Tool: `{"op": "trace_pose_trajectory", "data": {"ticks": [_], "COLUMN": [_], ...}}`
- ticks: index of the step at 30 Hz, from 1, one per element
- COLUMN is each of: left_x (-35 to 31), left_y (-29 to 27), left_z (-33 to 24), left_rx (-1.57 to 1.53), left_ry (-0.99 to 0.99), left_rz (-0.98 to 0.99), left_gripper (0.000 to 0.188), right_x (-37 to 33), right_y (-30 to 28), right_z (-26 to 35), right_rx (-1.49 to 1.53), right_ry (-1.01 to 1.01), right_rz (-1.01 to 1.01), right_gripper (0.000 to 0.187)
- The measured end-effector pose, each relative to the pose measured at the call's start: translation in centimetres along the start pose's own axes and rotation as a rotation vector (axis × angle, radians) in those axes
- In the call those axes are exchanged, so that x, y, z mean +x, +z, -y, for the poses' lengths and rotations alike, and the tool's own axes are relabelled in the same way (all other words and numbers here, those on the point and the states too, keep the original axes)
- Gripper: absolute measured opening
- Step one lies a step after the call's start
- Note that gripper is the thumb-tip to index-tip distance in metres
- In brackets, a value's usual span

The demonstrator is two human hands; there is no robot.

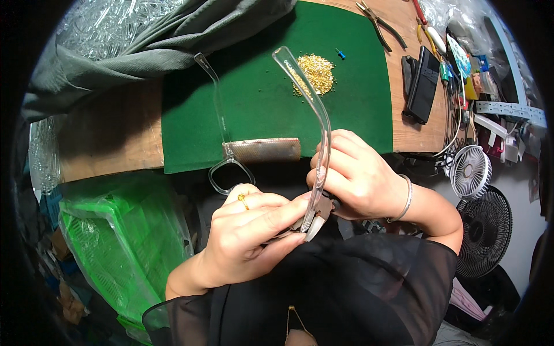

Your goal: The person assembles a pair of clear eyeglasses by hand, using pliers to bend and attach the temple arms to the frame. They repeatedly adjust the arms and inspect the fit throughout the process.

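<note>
Clear plastic eyeglass frames are in my hands in front of my chest, below the table's near edge. My left hand, with a yellow ring, pinches the frames near the base of the right temple arm. One rim and the other temple arm stick out past its knuckles. Closed around a dark-handled metal tool is my right hand. The tool's head meets the frames near the hinge; its exact kind is mostly hidden. A pile of small gold-coloured metal parts lies on the green mat.
A rough metal-faced block sits at the mat's near edge. Pliers, a blue push pin and a black phone lie farther right. Grey cloth covers the far left. Green crates and fans flank me.
</note>
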State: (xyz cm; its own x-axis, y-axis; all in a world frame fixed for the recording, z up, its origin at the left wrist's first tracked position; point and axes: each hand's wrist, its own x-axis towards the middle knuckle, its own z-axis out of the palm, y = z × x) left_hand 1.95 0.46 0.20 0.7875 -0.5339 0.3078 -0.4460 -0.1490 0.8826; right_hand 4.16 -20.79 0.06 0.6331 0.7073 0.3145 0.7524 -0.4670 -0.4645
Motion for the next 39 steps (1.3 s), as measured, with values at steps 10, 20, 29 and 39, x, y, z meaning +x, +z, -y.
{"op": "trace_pose_trajectory", "data": {"ticks": [10, 20, 29, 39], "left_x": [-0.9, -0.8, 0.3, -4.2], "left_y": [0.3, -1.6, -1.6, -8.5], "left_z": [-0.3, -0.7, 0.8, -1.3], "left_rx": [-0.002, -0.878, -1.096, 0.208], "left_ry": [-0.009, -0.413, -0.506, -0.705], "left_rz": [0.015, -0.13, -0.264, -0.398], "left_gripper": [0.048, 0.064, 0.046, 0.024], "right_x": [-1.0, -2.4, -5.1, -5.3], "right_y": [-0.9, -2.0, 1.7, 1.4], "right_z": [1.0, -3.0, -4.7, -5.6], "right_rx": [-0.033, 0.345, 0.478, 0.523], "right_ry": [0.126, 0.54, 0.592, 0.591], "right_rz": [0.298, 0.039, -0.223, -0.204], "right_gripper": [0.028, 0.016, 0.016, 0.016]}}
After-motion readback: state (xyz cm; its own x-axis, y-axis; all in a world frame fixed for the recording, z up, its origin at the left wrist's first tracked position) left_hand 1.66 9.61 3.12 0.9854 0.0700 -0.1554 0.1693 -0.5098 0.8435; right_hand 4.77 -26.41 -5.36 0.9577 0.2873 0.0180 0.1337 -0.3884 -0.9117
